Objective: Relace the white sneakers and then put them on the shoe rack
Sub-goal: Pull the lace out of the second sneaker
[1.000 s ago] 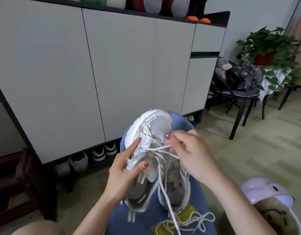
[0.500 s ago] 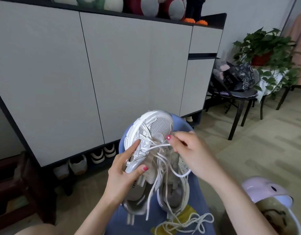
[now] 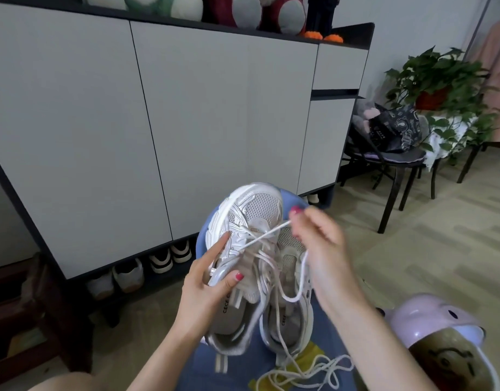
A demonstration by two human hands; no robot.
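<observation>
A long grey-fronted cabinet with dark edges (image 3: 186,122) fills the background, and its open bottom slot serves as the shoe rack, where about four shoes (image 3: 170,256) show, though the shadow there makes the count uncertain. In front of it stands a round blue plastic stool (image 3: 322,317), which carries the two white mesh sneakers (image 3: 253,221) side by side, toes pointing away from the person. The left sneaker is tilted up on its heel; the right one lies flatter and is partly hidden behind the right hand. The left hand (image 3: 206,289) grips the left sneaker by its side wall, thumb curled over the collar and the index finger laid straight along the upper. The right hand (image 3: 319,249) pinches the thin white shoelace (image 3: 267,235) between thumb and fingertip and holds it taut across the eyelets near the toe. One lace is being worked; a second loose tangle of lace (image 3: 305,371) trails over the stool's front edge. The sneakers look light, with soft mesh that would dent under a hard squeeze, so the firmer sole edge or heel collar seems the better place to hold. The lace is limp and thin and likely slips unless pinched near its stiff tip.
</observation>
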